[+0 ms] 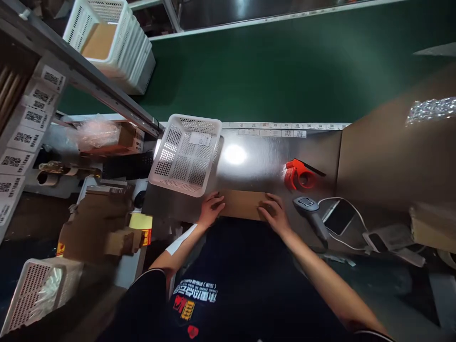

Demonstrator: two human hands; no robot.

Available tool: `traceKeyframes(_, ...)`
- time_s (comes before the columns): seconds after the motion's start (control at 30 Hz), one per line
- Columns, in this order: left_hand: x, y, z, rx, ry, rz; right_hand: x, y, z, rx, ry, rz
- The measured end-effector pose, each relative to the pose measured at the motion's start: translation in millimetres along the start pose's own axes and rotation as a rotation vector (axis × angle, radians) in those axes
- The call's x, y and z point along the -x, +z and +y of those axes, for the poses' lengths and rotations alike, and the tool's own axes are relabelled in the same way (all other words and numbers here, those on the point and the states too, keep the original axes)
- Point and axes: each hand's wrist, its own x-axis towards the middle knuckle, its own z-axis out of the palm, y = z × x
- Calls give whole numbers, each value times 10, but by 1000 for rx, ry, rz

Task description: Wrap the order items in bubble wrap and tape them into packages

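A small brown cardboard box (242, 203) lies at the near edge of the steel table (263, 164). My left hand (210, 209) rests on its left end, fingers bent over the edge. On the box's right end my right hand (273, 213) presses down with curled fingers. Both hands grip the box between them.
An empty white mesh basket (185, 154) stands tilted just behind the box. A red tape dispenser (299, 175) and a barcode scanner (311, 211) with its cable lie to the right. Green conveyor belt (285, 66) runs behind. Stacked white baskets (114, 40) back left, cardboard pile (99, 223) left.
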Motion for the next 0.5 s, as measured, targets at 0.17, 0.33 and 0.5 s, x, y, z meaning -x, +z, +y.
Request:
traceKeyframes(0.17,123,253,79,74,-76,240,-13,74,36,-142,260,98)
traceKeyframes(0.33,121,211,152,210,-310,122,-548,-392,307,242,408,277)
traceKeyframes(0.5,19,38,224,356,-470,-187,-1141,-620,460,696,580,-22)
